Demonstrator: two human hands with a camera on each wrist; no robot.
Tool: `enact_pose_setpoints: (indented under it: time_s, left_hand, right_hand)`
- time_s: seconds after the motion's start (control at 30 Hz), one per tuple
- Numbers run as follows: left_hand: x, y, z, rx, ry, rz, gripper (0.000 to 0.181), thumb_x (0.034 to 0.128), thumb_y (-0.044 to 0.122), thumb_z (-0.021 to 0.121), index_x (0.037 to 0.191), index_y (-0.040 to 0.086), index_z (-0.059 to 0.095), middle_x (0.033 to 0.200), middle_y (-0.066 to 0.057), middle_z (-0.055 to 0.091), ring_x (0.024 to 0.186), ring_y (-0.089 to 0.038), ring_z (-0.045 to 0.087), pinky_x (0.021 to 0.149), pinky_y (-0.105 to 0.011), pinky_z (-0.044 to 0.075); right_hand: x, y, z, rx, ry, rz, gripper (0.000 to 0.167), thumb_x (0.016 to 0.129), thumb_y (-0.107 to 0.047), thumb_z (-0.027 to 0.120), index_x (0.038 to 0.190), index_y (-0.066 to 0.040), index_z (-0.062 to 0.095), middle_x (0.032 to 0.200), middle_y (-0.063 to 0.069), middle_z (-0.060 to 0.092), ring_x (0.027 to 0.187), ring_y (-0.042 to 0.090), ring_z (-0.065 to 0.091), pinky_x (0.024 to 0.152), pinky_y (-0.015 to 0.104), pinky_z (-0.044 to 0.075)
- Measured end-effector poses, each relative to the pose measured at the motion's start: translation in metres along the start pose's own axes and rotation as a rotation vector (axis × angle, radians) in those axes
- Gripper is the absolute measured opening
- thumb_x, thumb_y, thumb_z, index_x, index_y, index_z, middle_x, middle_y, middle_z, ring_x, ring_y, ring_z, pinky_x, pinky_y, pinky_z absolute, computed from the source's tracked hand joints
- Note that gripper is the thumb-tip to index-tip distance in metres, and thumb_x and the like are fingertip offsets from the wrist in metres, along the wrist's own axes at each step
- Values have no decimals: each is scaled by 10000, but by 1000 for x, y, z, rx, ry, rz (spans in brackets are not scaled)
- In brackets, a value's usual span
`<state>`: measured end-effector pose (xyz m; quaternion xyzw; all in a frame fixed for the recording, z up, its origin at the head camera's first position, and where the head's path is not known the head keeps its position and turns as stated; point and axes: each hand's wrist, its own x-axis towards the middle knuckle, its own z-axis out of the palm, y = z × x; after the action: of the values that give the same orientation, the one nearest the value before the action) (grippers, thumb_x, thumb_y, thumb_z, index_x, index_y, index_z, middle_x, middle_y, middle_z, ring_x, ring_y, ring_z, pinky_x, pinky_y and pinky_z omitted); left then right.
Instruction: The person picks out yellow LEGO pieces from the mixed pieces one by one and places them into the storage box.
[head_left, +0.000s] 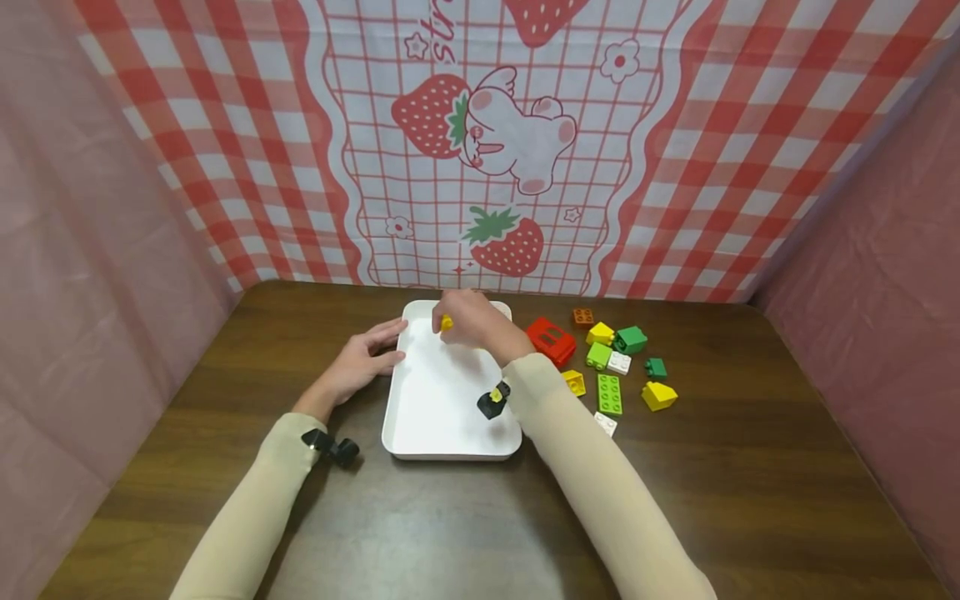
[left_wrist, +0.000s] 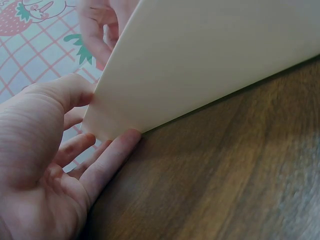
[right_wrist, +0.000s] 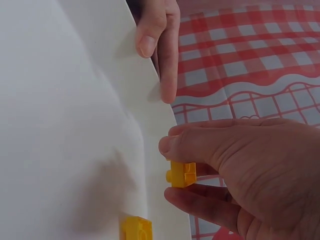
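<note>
A white tray (head_left: 438, 400) lies on the table, and over its far part my right hand (head_left: 476, 321) holds a small yellow brick (head_left: 447, 322). In the right wrist view, thumb and fingers of the right hand (right_wrist: 240, 167) pinch this yellow brick (right_wrist: 183, 174) beside the tray wall. A second yellow brick (right_wrist: 137, 228) shows inside the tray there. My left hand (head_left: 358, 364) touches the tray's left edge with extended fingers; in the left wrist view, the left hand (left_wrist: 55, 150) has its thumb by the rim and fingertips against the tray's outer wall (left_wrist: 190, 65).
Right of the tray lie a red piece (head_left: 551, 342), a brown brick (head_left: 582, 317), a light green brick (head_left: 610, 394), a yellow piece (head_left: 659, 396), a dark green brick (head_left: 656, 368), a white brick (head_left: 618, 362) and several others. A patterned cloth (head_left: 465, 250) hangs behind the table.
</note>
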<state>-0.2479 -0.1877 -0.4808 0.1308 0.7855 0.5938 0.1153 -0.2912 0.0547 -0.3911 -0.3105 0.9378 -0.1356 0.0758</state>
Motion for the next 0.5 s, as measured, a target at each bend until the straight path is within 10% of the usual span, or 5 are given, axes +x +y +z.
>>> enact_pose_setpoints:
  time_s: [0.5]
  left_hand:
    - [1,0,0,-12,1,-9,634,1120,26,658,1712,21,433,1872,-194,287,1630,-483,444,935,-194,669]
  right_hand:
    - [2,0,11,25,-54,31,146,1011,-48,831,1140,-75,891,1288,99,849,1253,297,723,1220,454,583]
